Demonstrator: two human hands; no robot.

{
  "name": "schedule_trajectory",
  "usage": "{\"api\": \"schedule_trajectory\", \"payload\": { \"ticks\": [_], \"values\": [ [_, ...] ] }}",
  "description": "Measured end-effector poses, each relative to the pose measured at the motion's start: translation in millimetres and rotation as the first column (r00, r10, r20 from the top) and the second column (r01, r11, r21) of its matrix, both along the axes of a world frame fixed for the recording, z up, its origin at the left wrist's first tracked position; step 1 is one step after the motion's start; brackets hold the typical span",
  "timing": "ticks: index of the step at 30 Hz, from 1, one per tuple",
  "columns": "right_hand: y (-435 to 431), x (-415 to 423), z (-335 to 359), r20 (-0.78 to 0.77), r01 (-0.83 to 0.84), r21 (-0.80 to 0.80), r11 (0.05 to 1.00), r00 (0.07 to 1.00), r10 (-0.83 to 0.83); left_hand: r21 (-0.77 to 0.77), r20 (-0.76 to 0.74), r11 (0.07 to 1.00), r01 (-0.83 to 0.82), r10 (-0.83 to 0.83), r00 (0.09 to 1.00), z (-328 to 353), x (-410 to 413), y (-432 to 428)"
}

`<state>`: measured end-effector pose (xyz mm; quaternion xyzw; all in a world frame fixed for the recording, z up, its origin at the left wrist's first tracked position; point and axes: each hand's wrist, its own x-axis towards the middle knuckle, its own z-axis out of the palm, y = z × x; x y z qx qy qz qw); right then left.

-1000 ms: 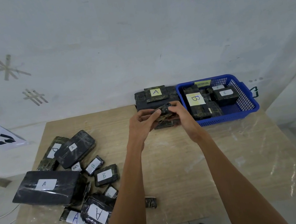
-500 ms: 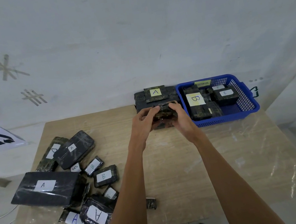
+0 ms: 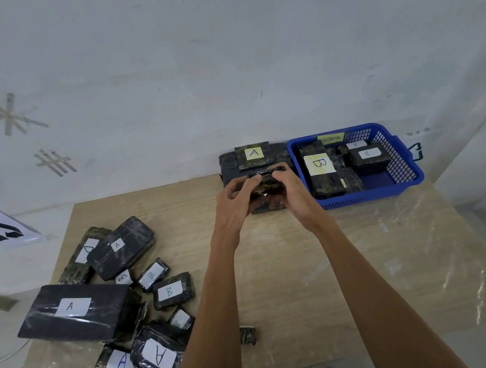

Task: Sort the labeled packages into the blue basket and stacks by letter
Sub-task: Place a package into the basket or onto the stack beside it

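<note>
While both arms reach forward over the counter (image 3: 374, 258), the left hand (image 3: 234, 199) and the right hand (image 3: 297, 191) hold together one small package (image 3: 267, 182) in dark camouflage wrap, each hand with its fingers curled round one end of it. It is just above another dark package (image 3: 267, 207) that lies on the counter, directly in front of the A stack (image 3: 253, 154) and near the side wall of the blue basket (image 3: 374, 195). One second ago only the fingertips pinched the small package and it showed mostly a thin black edge; now the hands are closed more round it, a little lower, and its mottled face is turned to the camera. I cannot read any letter on it. Inside the basket lie the package with the big B label (image 3: 318, 164) and a smaller B package (image 3: 367, 154), unchanged. The unsorted heap (image 3: 110, 300) at the left of the counter and the single tiny package (image 3: 248, 335) near the front edge also lie as before.
</note>
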<state>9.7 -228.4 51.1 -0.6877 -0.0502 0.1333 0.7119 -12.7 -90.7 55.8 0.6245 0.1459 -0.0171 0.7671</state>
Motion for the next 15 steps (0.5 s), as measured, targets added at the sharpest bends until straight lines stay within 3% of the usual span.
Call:
{"api": "schedule_trajectory", "payload": {
  "ticks": [5, 9, 15],
  "values": [
    [-3.3, -1.1, -1.5, 0.005, -0.01, -0.017, 1.0, 1.0, 0.01, -0.006, 0.005, 1.0, -0.011, 0.011, 1.0, 1.4, -1.3, -1.1],
    [-11.3, -8.1, -5.5, -0.009, -0.009, 0.063, 0.998, 1.0, 0.009, -0.11, -0.018, 0.994, 0.002, -0.004, 1.0, -0.3, -6.2, 0.9],
    [-23.9, -10.6, -18.0, 0.175, 0.084, -0.049, 0.995, 0.982, -0.075, -0.062, -0.048, 0.997, 0.043, -0.046, 0.998, -0.6, -10.1, 4.6]
  ]
}}
